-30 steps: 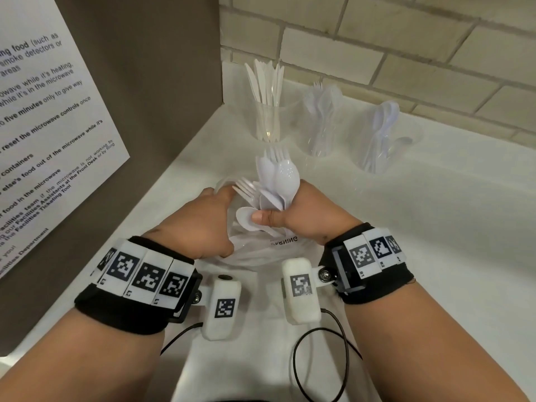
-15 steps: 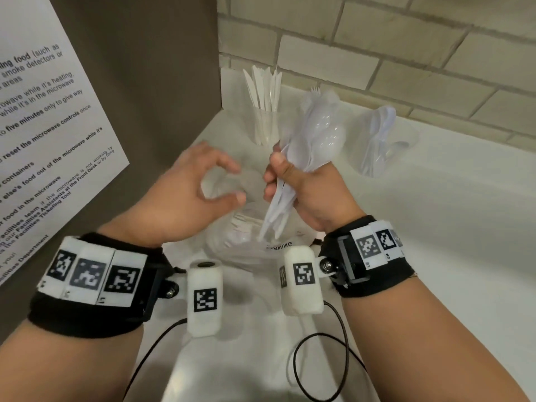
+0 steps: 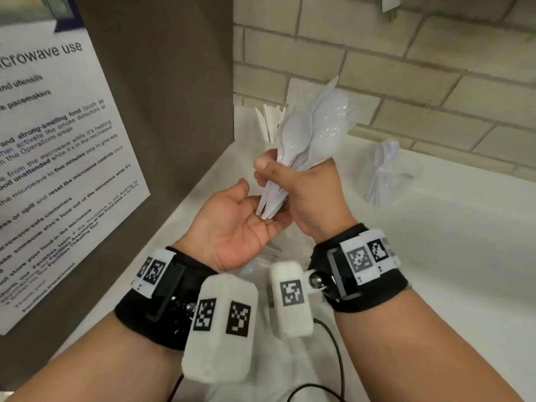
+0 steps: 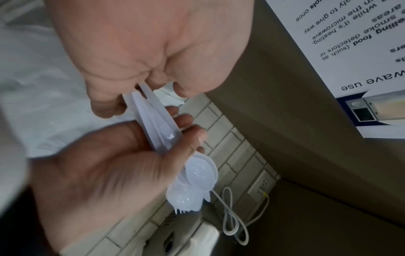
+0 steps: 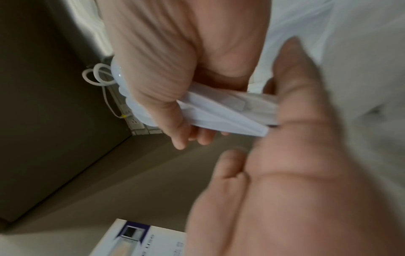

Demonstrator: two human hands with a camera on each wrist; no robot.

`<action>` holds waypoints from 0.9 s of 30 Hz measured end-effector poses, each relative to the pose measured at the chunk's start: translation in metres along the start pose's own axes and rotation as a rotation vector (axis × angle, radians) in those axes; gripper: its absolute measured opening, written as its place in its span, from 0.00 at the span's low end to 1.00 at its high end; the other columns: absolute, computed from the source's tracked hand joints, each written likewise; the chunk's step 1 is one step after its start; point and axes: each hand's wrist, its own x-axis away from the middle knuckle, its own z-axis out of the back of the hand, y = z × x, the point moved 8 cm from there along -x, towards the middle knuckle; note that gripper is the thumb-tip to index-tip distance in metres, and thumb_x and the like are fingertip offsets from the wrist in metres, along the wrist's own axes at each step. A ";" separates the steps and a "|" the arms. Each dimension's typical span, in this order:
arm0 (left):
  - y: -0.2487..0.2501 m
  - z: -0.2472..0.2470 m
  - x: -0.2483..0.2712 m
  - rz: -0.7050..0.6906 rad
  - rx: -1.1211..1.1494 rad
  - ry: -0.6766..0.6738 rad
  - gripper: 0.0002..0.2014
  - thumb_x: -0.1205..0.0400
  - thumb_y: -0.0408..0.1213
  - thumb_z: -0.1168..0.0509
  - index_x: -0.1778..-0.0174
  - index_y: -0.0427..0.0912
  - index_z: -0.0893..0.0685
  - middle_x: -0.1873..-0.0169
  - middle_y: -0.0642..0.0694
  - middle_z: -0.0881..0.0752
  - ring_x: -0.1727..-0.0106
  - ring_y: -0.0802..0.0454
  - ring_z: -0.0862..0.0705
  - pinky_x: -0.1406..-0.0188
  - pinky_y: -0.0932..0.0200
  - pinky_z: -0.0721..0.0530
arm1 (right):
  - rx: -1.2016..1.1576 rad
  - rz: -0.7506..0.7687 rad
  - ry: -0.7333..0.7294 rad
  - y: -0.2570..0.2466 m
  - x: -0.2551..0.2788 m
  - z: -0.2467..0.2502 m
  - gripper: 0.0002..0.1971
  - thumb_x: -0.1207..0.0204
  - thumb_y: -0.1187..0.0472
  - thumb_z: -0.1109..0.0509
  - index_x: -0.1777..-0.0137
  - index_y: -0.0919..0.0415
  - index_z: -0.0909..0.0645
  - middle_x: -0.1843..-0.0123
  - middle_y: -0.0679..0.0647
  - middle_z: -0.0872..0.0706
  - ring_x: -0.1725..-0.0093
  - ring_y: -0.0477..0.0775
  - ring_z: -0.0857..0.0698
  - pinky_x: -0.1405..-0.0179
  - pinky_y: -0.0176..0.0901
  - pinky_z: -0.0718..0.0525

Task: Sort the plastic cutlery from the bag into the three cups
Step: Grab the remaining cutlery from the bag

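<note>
Bundle of cutlery up at frame centre, handle ends down on the open palm

The right hand (image 3: pixel 310 195) is clamped round a bundle of plastic cutlery (image 3: pixel 307 140), mostly spoons with some fork tines showing in the left wrist view; its long axis runs near upright, bowls toward upper centre, handle ends touching the left hand (image 3: pixel 235 224), which lies palm up, fingers relaxed, just below and left; the left looks the one placed to pick pieces off; at upper right the spoon cup (image 3: pixel 380 175) stands well apart on the white surface (image 3: pixel 449 242); the knife cup (image 3: pixel 269 126) peeks out behind the bundle; the third cup is hidden; the bag I can hardly make out beneath the wrists; the count in the bundle, no telling.
</note>
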 end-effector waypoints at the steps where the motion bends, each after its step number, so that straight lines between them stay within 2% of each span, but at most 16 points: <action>1: -0.001 0.000 -0.001 0.010 0.024 -0.017 0.33 0.12 0.55 0.57 0.31 0.27 0.24 0.34 0.31 0.18 0.29 0.40 0.21 0.24 0.43 0.30 | 0.004 -0.011 -0.004 0.005 0.002 0.000 0.08 0.32 0.75 0.25 0.64 0.62 0.15 0.67 0.56 0.15 0.63 0.57 0.15 0.52 0.56 0.13; 5: -0.004 0.000 -0.004 -0.001 0.066 -0.047 0.37 0.12 0.55 0.58 0.46 0.27 0.12 0.38 0.31 0.16 0.30 0.40 0.20 0.25 0.42 0.29 | -0.015 -0.049 -0.027 0.010 0.009 0.001 0.20 0.32 0.77 0.26 0.67 0.47 0.11 0.66 0.55 0.15 0.61 0.58 0.15 0.52 0.58 0.14; 6: -0.003 0.001 -0.005 -0.015 0.060 -0.051 0.36 0.12 0.56 0.58 0.44 0.31 0.12 0.38 0.33 0.15 0.32 0.41 0.18 0.26 0.42 0.28 | -0.006 -0.064 -0.036 0.012 0.011 0.000 0.20 0.31 0.78 0.26 0.65 0.47 0.11 0.66 0.55 0.15 0.61 0.58 0.15 0.52 0.58 0.13; 8: -0.002 0.001 -0.005 -0.019 0.008 -0.079 0.33 0.13 0.58 0.59 0.34 0.39 0.18 0.33 0.40 0.18 0.31 0.43 0.20 0.24 0.42 0.31 | 0.016 -0.084 -0.029 0.017 0.012 -0.002 0.18 0.28 0.77 0.27 0.56 0.50 0.14 0.65 0.55 0.15 0.61 0.59 0.14 0.53 0.58 0.13; 10: 0.002 0.005 -0.001 -0.033 -0.104 -0.069 0.33 0.16 0.62 0.56 0.34 0.39 0.21 0.35 0.44 0.20 0.34 0.45 0.24 0.22 0.46 0.36 | 0.032 -0.062 -0.003 0.018 0.012 0.002 0.14 0.26 0.72 0.26 0.48 0.53 0.19 0.63 0.56 0.16 0.60 0.62 0.15 0.54 0.60 0.13; 12: 0.019 0.009 0.005 -0.176 -0.282 -0.003 0.29 0.18 0.62 0.46 0.36 0.40 0.21 0.43 0.43 0.19 0.42 0.46 0.22 0.29 0.47 0.32 | 0.091 -0.036 0.003 0.015 0.013 0.008 0.10 0.26 0.68 0.25 0.51 0.54 0.19 0.62 0.58 0.16 0.62 0.60 0.14 0.58 0.59 0.12; 13: 0.030 0.007 0.011 -0.286 -0.363 0.007 0.27 0.20 0.59 0.39 0.34 0.41 0.22 0.43 0.45 0.18 0.43 0.49 0.20 0.30 0.49 0.30 | 0.165 -0.038 0.001 0.016 0.014 0.011 0.09 0.27 0.67 0.24 0.52 0.55 0.19 0.62 0.58 0.15 0.65 0.56 0.13 0.62 0.53 0.12; 14: 0.041 0.003 0.017 -0.401 -0.457 0.004 0.29 0.24 0.56 0.32 0.30 0.45 0.25 0.40 0.46 0.18 0.40 0.52 0.19 0.28 0.50 0.29 | 0.274 -0.048 -0.008 0.018 0.016 0.012 0.08 0.28 0.66 0.23 0.53 0.57 0.18 0.63 0.58 0.14 0.68 0.53 0.13 0.67 0.47 0.13; 16: 0.054 -0.011 0.025 -0.580 -0.666 -0.044 0.42 0.33 0.48 0.23 0.25 0.57 0.36 0.32 0.45 0.21 0.31 0.51 0.21 0.30 0.51 0.24 | 0.534 -0.065 -0.041 0.030 0.021 0.009 0.11 0.30 0.64 0.21 0.51 0.64 0.17 0.63 0.56 0.13 0.71 0.49 0.13 0.71 0.38 0.17; 18: 0.052 -0.020 0.026 -0.682 -0.803 -0.080 0.53 0.41 0.44 0.18 0.26 0.68 0.43 0.27 0.45 0.25 0.29 0.52 0.22 0.34 0.51 0.20 | 0.784 -0.038 -0.128 0.043 0.025 -0.002 0.16 0.32 0.61 0.24 0.44 0.62 0.18 0.58 0.52 0.13 0.63 0.49 0.12 0.64 0.37 0.18; 19: 0.052 -0.021 0.026 -0.734 -0.857 -0.060 0.55 0.44 0.46 0.16 0.27 0.70 0.43 0.25 0.46 0.27 0.27 0.52 0.24 0.32 0.48 0.21 | 0.894 -0.004 -0.181 0.046 0.027 -0.009 0.19 0.32 0.60 0.26 0.40 0.59 0.18 0.54 0.51 0.12 0.57 0.50 0.13 0.59 0.37 0.18; 21: 0.055 -0.018 0.025 -0.827 -0.876 -0.008 0.52 0.44 0.47 0.15 0.29 0.69 0.37 0.28 0.46 0.25 0.27 0.51 0.24 0.30 0.45 0.22 | 1.039 0.065 -0.233 0.046 0.029 -0.018 0.18 0.30 0.61 0.28 0.39 0.60 0.19 0.51 0.55 0.11 0.51 0.55 0.13 0.58 0.37 0.22; 23: 0.058 -0.014 0.025 -0.864 -0.787 -0.005 0.43 0.41 0.40 0.18 0.32 0.61 0.29 0.41 0.48 0.16 0.36 0.49 0.17 0.35 0.45 0.18 | 1.081 0.096 -0.209 0.041 0.031 -0.017 0.17 0.29 0.61 0.27 0.42 0.65 0.19 0.53 0.59 0.11 0.53 0.60 0.12 0.61 0.39 0.22; 25: 0.059 -0.013 0.027 -0.882 -0.729 -0.011 0.33 0.38 0.35 0.21 0.38 0.54 0.23 0.53 0.51 0.13 0.47 0.51 0.15 0.45 0.51 0.15 | 1.055 0.107 -0.204 0.037 0.034 -0.018 0.19 0.31 0.61 0.25 0.40 0.65 0.21 0.54 0.59 0.11 0.54 0.61 0.12 0.59 0.44 0.16; 27: 0.060 -0.015 0.030 -0.880 -0.684 -0.021 0.26 0.36 0.29 0.24 0.44 0.51 0.20 0.59 0.53 0.13 0.53 0.55 0.15 0.53 0.59 0.16 | 0.975 0.051 -0.227 0.038 0.036 -0.017 0.18 0.34 0.59 0.22 0.45 0.59 0.20 0.58 0.52 0.12 0.57 0.55 0.12 0.59 0.44 0.15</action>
